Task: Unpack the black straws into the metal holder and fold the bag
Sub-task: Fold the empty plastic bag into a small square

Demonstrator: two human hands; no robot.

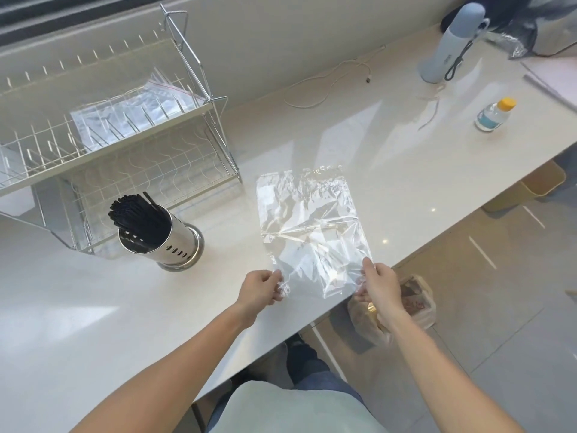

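Note:
A clear, crinkled plastic bag (312, 226) lies flat and unfolded on the white counter (93, 307), reaching to its front edge. My left hand (260, 289) pinches the bag's near left corner. My right hand (379, 284) pinches its near right corner. To the left stands the perforated metal holder (170, 245), upright, with a bundle of black straws (137, 215) leaning inside it. No straws show inside the bag.
A wire dish rack (125, 129) with clear bags on its upper shelf stands behind the holder. Far right are a grey-blue flask (449, 45), a small bottle with a yellow cap (495, 115) and a white cable (327, 85). A bag (415, 304) sits on the floor below the edge.

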